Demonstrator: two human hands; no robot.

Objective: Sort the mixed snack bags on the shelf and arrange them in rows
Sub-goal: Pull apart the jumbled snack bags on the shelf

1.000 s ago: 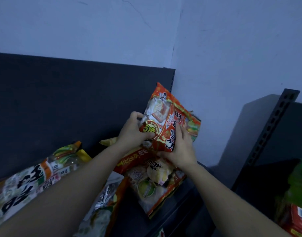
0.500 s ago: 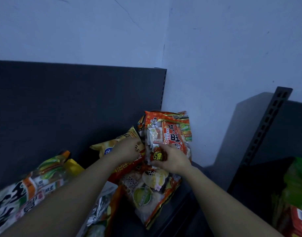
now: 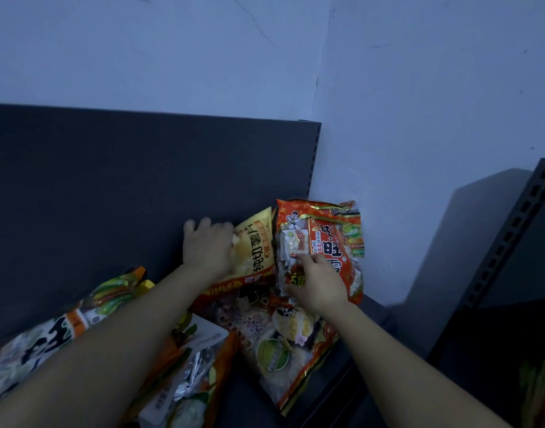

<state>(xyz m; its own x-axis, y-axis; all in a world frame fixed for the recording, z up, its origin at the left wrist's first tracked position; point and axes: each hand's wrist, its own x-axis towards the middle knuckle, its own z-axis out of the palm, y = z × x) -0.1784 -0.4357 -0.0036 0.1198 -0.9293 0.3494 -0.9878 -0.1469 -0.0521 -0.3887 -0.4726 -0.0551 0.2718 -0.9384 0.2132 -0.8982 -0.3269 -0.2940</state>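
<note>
Main risk is tip-over: the red-orange glossy film snack bag (image 3: 323,239) is stood upright at the back right corner of the dark grey metal shelf (image 3: 246,396), leaned against the flat dark grey back panel (image 3: 126,186) and the pale painted wall (image 3: 419,118). It is puffy and slick with a narrow crimped base, so a forward slide is judged likely once support is removed. It would land on the flat translucent bag with red trim and a round green label (image 3: 283,350) lying just in front. The right hand (image 3: 317,285) is laid on its lower front with fingers bent against the film. Pinch or plain press cannot be told, as the thumb is hidden. The yellow crinkly chip bag (image 3: 255,251) is held tilted, touching the red-orange bag's left side. The left hand (image 3: 208,245) is curled over its left edge, grasping it. If it is shoved in hard, the neighbour could be toppled or brittle contents crushed. A loose green-and-white printed bag (image 3: 49,335) and a silvery foil pack (image 3: 187,375) lie under the forearms and could be dragged off.
</note>
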